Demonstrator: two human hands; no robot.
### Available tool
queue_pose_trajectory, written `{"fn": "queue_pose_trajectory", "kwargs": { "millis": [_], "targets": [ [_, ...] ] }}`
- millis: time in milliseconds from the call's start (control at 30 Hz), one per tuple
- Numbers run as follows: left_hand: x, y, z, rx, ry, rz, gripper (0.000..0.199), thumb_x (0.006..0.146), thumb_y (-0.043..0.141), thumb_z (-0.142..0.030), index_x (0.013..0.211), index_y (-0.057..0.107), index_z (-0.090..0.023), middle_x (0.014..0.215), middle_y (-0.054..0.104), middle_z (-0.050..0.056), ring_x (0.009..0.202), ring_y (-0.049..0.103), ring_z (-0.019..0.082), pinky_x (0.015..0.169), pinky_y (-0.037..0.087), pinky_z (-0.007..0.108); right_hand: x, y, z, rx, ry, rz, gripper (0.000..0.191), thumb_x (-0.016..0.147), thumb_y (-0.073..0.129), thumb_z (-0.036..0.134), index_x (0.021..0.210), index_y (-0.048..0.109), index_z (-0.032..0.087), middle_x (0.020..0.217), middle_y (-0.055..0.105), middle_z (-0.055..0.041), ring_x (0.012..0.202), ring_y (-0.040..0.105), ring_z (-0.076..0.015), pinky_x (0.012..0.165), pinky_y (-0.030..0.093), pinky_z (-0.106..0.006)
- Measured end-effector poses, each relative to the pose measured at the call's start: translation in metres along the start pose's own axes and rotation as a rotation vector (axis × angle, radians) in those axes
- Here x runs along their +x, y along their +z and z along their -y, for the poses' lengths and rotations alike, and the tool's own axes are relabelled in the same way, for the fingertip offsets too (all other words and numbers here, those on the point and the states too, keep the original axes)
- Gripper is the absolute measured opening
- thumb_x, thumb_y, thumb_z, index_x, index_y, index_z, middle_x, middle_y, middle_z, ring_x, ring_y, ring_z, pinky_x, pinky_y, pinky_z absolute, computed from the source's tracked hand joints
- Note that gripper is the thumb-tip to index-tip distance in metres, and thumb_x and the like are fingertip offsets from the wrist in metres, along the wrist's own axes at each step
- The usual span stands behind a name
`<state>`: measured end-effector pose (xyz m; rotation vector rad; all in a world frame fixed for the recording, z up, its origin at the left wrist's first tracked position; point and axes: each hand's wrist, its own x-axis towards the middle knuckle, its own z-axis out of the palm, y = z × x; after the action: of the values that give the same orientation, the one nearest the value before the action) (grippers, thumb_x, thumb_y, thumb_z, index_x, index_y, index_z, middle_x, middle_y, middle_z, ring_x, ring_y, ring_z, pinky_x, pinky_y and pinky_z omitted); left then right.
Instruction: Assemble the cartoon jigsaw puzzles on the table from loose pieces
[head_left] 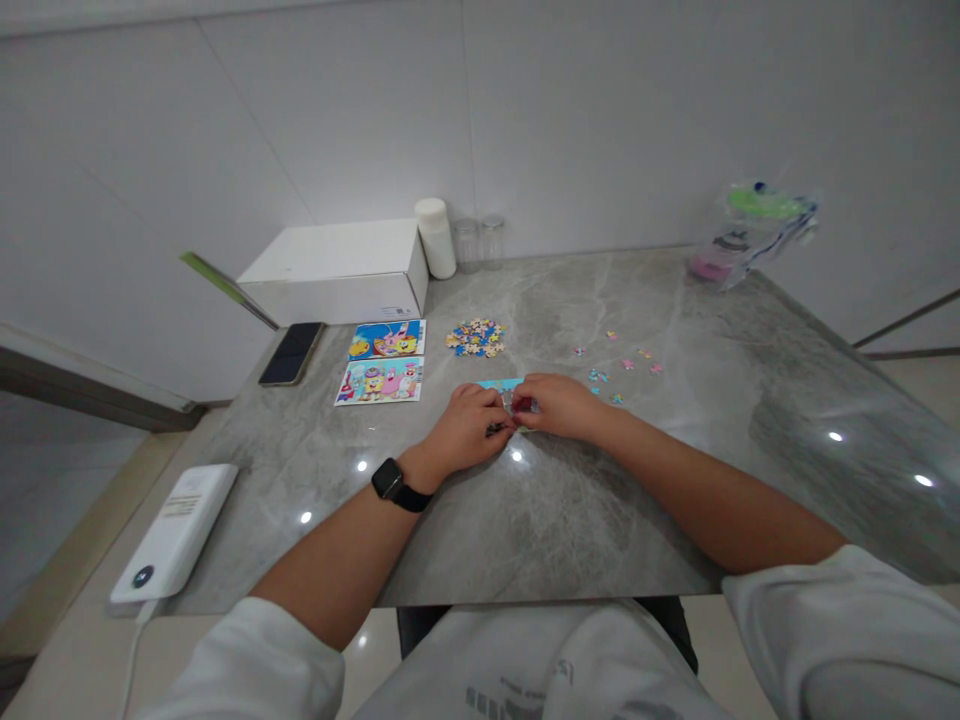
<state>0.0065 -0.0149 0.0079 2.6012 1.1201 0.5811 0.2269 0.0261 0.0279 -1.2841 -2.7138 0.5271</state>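
Note:
On the grey marbled table, a partly joined puzzle (501, 385) lies mostly hidden beneath my two hands. My left hand (474, 425), with a black watch on its wrist, bends its fingers over the puzzle's left side. Its fingertips are pressed together at the puzzle; what they hold is too small to name. From the right, my right hand (553, 405) reaches in with thumb and fingers pinched at the puzzle, nearly touching the left fingertips. Whatever is in that pinch is hidden. Several loose pieces (598, 376) are scattered to the right, and a pile of pieces (477, 338) lies beyond my hands.
Two cartoon picture cards (380, 382) and a phone (292, 353) lie left. Behind them stand a white box (337, 270), a white bottle (436, 238) and two glasses (480, 245). A power bank (176, 530) sits front left, a plastic bag (754, 235) back right.

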Motion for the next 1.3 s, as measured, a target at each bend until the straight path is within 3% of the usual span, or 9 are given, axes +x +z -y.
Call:
{"fn": "queue_pose_trajectory", "kwargs": {
  "millis": [400,1000,1300],
  "targets": [
    [0.0001,0.0006,0.0004,0.000,0.006,0.005,0.013,0.095,0.068,-0.030,0.092,0.080,-0.026,0.097,0.072,0.004,0.098,0.062,0.022,0.097,0.042,0.042,0.0022,0.0046,-0.0051,0.010,-0.011,0.000,0.010,0.089,0.077,0.029,0.096,0.079,0.022,0.100,0.076,-0.0058,0.093,0.067,-0.0206,0.080,0.043,-0.028],
    [-0.0002,0.0016,0.0010,-0.015,0.011,0.016,0.013,0.096,0.066,-0.030,0.095,0.079,-0.027,0.100,0.072,0.005,0.100,0.062,0.022,0.097,0.042,0.042,0.0068,0.0086,-0.0060,0.038,0.104,0.016,0.013,0.086,0.081,0.031,0.096,0.081,0.023,0.095,0.078,-0.0032,0.086,0.069,-0.0185,0.074,0.042,-0.026],
    [0.0016,-0.0027,-0.0024,-0.007,0.013,0.034,0.013,0.096,0.066,-0.029,0.096,0.079,-0.026,0.100,0.072,0.005,0.100,0.063,0.023,0.096,0.043,0.042,0.0079,-0.0008,-0.0031,0.115,0.136,0.055,0.011,0.086,0.076,0.020,0.095,0.082,0.023,0.092,0.081,-0.0013,0.084,0.070,-0.0166,0.073,0.043,-0.025]
  ]
}}
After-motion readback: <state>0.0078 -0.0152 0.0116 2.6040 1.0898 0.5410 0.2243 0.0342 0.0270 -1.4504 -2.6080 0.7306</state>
